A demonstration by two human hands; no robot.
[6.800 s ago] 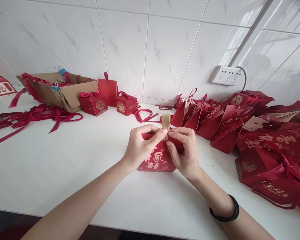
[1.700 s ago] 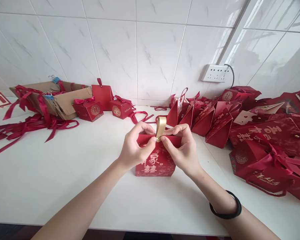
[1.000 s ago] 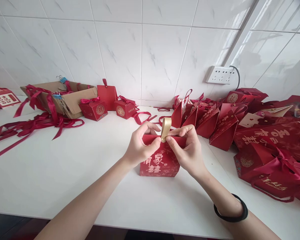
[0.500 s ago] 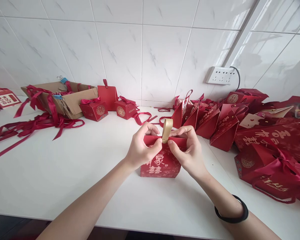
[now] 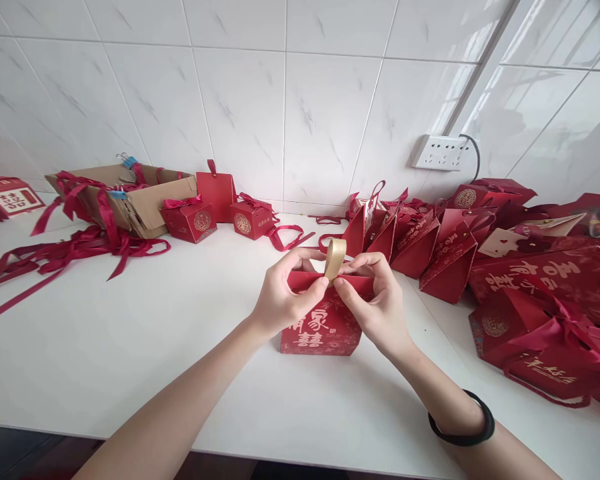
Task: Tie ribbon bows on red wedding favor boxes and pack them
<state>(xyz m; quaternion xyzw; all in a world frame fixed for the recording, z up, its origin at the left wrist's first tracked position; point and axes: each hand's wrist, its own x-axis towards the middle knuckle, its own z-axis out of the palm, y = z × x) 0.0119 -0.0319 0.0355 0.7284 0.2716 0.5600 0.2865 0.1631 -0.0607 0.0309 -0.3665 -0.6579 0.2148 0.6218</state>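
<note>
A red gift box (image 5: 337, 337) with pale printed characters stands upright on the white table in front of me. A gold ribbon loop (image 5: 336, 257) rises from the middle of its top edge. My left hand (image 5: 293, 290) pinches that edge just left of the loop, thumb in front and fingers behind. On the other side, my right hand (image 5: 373, 293) grips the same edge, its thumb tip close to the base of the loop. Both thumbs nearly meet there. The fingertips behind the box are partly hidden.
Back left, a cardboard box (image 5: 150, 203) holds red ribbons, with more loose ribbons (image 5: 80, 250) before it. Small red boxes (image 5: 190, 220) stand beside it. Along the right are several red gift boxes (image 5: 450, 257). A power strip (image 5: 443, 153) hangs on the tiled wall.
The thumbs have shifted slightly at the base of the gold loop, and the loop leans a little differently. The box stays in place.
</note>
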